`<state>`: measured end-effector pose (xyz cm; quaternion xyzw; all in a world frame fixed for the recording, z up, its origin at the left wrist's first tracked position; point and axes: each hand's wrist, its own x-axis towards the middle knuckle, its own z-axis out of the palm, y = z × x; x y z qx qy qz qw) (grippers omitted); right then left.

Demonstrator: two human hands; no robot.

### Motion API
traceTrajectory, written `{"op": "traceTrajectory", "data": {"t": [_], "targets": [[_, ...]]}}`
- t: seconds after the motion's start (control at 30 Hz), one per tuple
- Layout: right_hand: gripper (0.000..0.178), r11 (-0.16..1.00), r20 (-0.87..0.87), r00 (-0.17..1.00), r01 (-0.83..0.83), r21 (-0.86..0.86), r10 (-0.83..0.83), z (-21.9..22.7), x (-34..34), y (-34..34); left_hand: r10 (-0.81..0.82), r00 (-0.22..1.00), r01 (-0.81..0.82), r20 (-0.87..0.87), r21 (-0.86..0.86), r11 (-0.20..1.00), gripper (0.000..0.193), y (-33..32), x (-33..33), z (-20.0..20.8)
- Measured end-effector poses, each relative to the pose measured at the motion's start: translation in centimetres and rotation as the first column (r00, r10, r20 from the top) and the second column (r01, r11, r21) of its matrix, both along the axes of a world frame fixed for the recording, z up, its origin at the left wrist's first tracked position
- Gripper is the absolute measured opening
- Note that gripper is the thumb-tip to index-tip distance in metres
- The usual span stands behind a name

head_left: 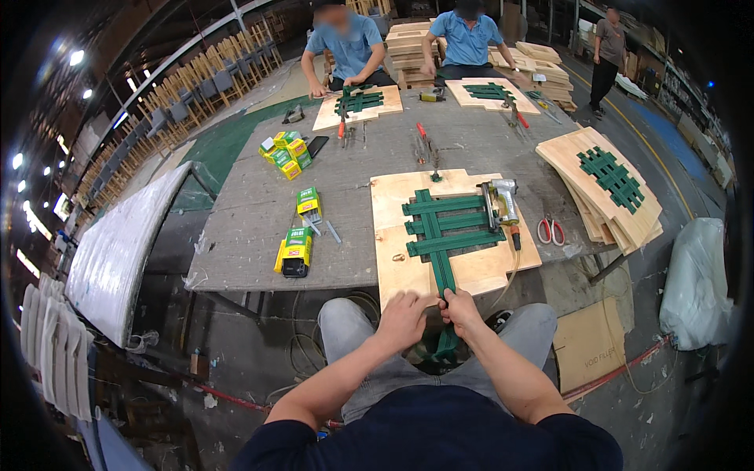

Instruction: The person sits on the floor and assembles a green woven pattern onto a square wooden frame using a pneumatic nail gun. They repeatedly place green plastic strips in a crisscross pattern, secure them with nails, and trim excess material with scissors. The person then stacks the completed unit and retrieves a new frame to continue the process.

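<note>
At the plywood panel's [471, 271] near edge, both hands' fingers [452, 302] clench woven green webbing [444, 271].

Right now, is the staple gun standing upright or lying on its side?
Lying on its side: the staple gun rests flat on the green webbing.

Green-and-yellow small boxes lie on the grey table: a cluster [286, 154] far left, one [309, 202] mid-table, one [297, 248] near its front edge

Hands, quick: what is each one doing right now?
Left hand: fingers curled, resting on the near edge of the plywood board; holding nothing that can be told.
Right hand: closed on the green strap.
</note>
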<state>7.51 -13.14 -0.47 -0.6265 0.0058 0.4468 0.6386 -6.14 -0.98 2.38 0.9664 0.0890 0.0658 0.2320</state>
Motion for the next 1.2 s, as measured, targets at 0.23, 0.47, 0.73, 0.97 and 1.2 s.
{"op": "traceTrajectory", "data": {"t": [0.23, 0.47, 0.73, 0.97, 1.2], "targets": [[0.020, 0.999, 0.384, 0.923, 0.027, -0.037, -0.011, -2.6, -3.3, -0.8, -0.074, 0.997, 0.066, 0.025, 0.242, 0.968, 0.090, 0.7, 4.7, -1.1], [0.024, 0.995, 0.495, 0.868, 0.001, -0.100, 0.049, -2.6, -4.9, -2.3, -0.201, 0.976, 0.152, 0.085, 0.396, 0.905, 0.082, 1.1, 4.2, -2.5], [0.028, 0.977, 0.476, 0.871, -0.021, -0.213, 0.123, -1.4, -5.1, -4.1, -0.327, 0.939, 0.228, 0.107, 0.518, 0.825, 0.067, 1.1, 4.4, -3.8], [0.028, 0.979, 0.362, 0.924, -0.048, -0.201, 0.120, -1.7, -5.6, -4.2, -0.389, 0.906, 0.272, 0.166, 0.476, 0.837, 0.064, 1.9, 4.5, -6.2], [0.021, 0.981, 0.248, 0.949, -0.188, -0.056, 0.196, -5.2, -5.5, -2.6, -0.346, 0.917, 0.262, 0.199, 0.356, 0.897, 0.054, 3.3, 3.1, -6.9]]}}
